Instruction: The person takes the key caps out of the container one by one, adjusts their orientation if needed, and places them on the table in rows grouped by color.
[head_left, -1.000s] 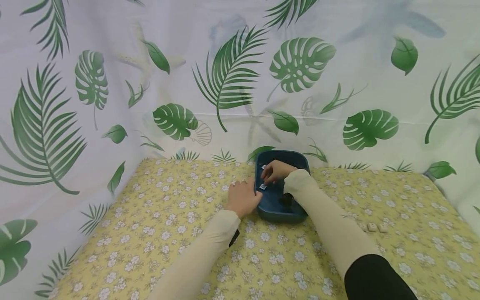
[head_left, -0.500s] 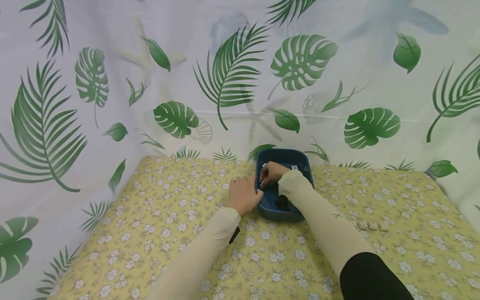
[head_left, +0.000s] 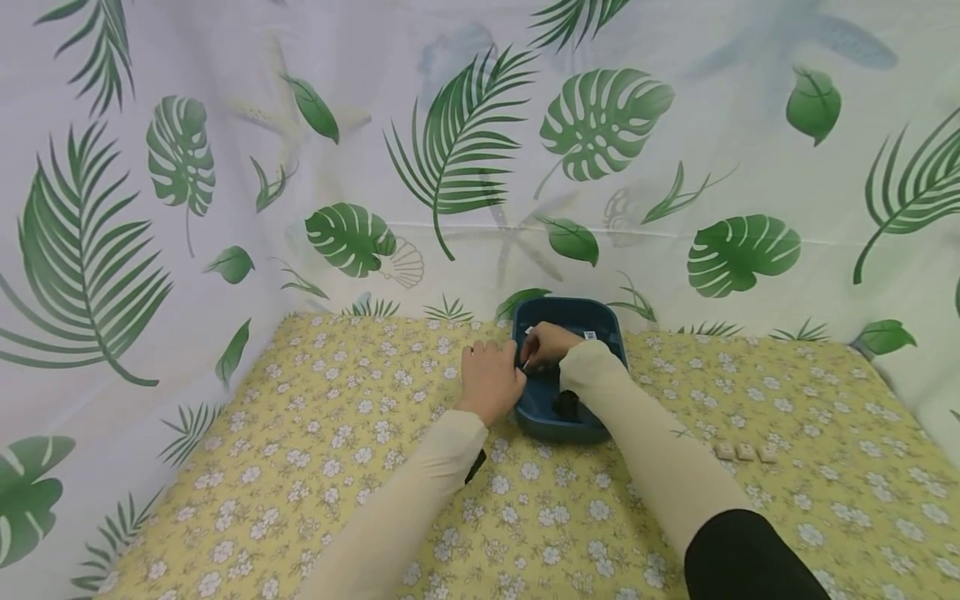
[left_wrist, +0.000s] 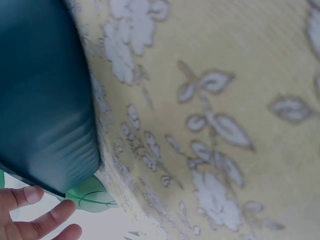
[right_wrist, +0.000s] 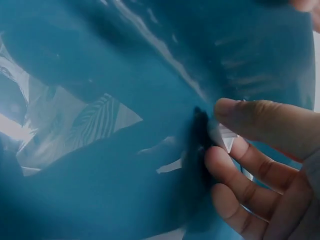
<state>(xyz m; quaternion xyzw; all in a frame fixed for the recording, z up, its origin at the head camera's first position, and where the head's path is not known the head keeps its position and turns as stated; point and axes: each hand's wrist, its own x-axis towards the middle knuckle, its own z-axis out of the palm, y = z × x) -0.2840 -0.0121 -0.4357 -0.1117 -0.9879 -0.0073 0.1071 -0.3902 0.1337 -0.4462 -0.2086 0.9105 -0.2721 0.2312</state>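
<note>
A dark blue rectangular basin (head_left: 558, 432) stands on the table against the back wall. My right hand (head_left: 551, 343) reaches inside, near its left wall. In the right wrist view, its thumb and fingers (right_wrist: 250, 192) pinch a small white piece (right_wrist: 227, 141) with grey marks; most of it is hidden and its kind cannot be told. At the basin's left rim is my left hand (head_left: 491, 382), its thumb side by the edge. Its loosely extended fingers (left_wrist: 42, 222) show beside the rim in the left wrist view; they hold nothing visible.
A small white printed label (head_left: 589, 336) shows inside the basin toward the back right. Several small beige blocks (head_left: 745, 452) sit in a row on the yellow floral tablecloth (head_left: 322, 450), right of the right sleeve. A leaf-patterned cloth wall (head_left: 480, 167) closes off the back.
My right hand has shifted slightly left, closer to the basin's left wall, uncovering a label at the back right. My left hand has turned and moved slightly forward along the rim.
</note>
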